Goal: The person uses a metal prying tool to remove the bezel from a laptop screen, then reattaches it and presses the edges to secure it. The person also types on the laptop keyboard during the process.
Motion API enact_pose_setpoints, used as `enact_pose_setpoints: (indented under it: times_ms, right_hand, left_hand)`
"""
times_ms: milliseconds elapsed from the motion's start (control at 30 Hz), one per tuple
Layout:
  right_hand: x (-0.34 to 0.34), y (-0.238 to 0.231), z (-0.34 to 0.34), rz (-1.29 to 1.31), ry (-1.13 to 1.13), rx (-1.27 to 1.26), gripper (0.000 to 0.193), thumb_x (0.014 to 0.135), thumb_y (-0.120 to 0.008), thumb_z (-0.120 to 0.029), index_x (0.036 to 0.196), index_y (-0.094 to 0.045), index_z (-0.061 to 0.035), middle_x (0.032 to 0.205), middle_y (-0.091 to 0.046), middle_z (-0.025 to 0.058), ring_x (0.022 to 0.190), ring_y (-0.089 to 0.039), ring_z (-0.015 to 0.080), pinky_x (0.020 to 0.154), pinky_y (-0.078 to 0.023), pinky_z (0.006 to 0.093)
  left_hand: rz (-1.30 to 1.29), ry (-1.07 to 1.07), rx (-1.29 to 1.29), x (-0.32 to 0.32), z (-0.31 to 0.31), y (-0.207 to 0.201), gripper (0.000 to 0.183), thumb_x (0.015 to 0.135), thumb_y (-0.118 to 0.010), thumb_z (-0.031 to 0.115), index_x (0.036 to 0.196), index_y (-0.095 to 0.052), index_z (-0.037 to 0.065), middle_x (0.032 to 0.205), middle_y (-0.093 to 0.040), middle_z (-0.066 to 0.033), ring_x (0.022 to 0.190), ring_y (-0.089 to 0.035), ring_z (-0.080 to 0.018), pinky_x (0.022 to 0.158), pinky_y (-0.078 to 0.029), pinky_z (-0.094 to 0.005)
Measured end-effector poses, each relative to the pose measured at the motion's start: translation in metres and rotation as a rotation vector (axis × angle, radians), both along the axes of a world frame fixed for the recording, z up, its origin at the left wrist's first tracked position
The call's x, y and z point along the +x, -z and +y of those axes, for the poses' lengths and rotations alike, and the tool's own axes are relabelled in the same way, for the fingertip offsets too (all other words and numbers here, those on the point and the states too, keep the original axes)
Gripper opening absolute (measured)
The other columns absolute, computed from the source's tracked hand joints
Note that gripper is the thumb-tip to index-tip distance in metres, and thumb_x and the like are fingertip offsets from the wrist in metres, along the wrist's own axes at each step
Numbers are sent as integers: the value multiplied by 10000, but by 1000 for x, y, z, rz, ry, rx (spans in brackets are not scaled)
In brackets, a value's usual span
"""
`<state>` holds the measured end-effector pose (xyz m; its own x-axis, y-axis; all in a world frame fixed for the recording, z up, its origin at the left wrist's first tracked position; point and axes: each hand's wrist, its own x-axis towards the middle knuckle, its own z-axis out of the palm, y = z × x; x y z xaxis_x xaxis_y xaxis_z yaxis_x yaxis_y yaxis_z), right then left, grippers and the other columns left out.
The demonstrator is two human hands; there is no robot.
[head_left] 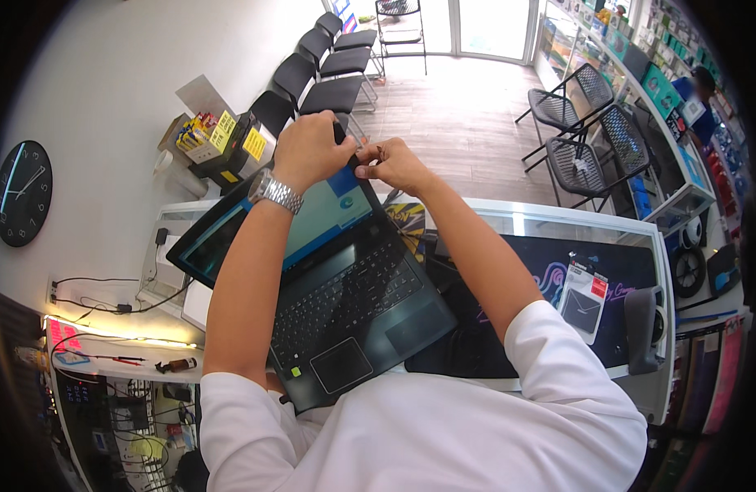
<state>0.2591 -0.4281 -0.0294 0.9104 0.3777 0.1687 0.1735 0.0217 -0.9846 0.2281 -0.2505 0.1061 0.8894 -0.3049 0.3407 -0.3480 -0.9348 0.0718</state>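
Observation:
An open dark laptop (353, 295) lies tilted against my body and the counter, its lit screen (325, 213) facing me. My left hand (308, 148), with a metal-band watch (275, 191) on the wrist, is closed over the top of the screen near its upper right corner. A short dark piece sticks up beside its fingers; I cannot tell whether it belongs to the laptop. Close by, my right hand (394, 168) pinches at the screen's right edge, thumb and fingers curled together. The fingertips of my left hand are hidden behind the screen.
Under the laptop is a glass-topped counter (476, 209) with a dark mat (616, 262). On the mat lies a boxed drive (585, 299), near a grey device (643, 332). A carton of small packets (210, 143) stands beyond the screen. Cables (124, 308) run along the left wall.

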Motion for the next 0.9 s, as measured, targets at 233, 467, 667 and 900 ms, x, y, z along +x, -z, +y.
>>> enact_pose_setpoints:
  times_ms: [233,467,667,900]
  right_hand:
    - [3,23,3,-27,52,-47,245,863,-885,-129,1074,-843,-10,884,-809,92,817,-691,125,794,-561,341]
    - [-2,48,-17,-24,-80,-192,306,804,-893,-34,1090,-811,39,924,-798,95,883,-715,167,841,-564,339]
    - [-11,61,-11,10,-10,-218,320,817,-879,-20,1124,-807,38,963,-812,129,909,-737,190,860,-572,358]
    - [-25,66,-26,-12,-79,-294,457,714,-945,-3,1137,-783,57,1020,-810,138,937,-750,227,877,-580,363]
  left_hand:
    - [-51,7,15,1,0,2,501,854,-778,420,1111,-783,-10,825,-772,-172,825,-777,-352,778,-620,-443]
    - [-50,-5,45,4,3,5,528,866,-756,445,1136,-773,-8,828,-771,-152,818,-772,-338,765,-614,-444]
    - [-69,17,37,0,2,3,533,870,-763,447,1128,-781,-19,903,-795,-207,858,-794,-362,798,-636,-461]
    - [-526,275,-227,-51,29,15,611,926,-857,316,1385,-618,-10,1319,-669,-192,1181,-673,-330,1043,-540,-411]
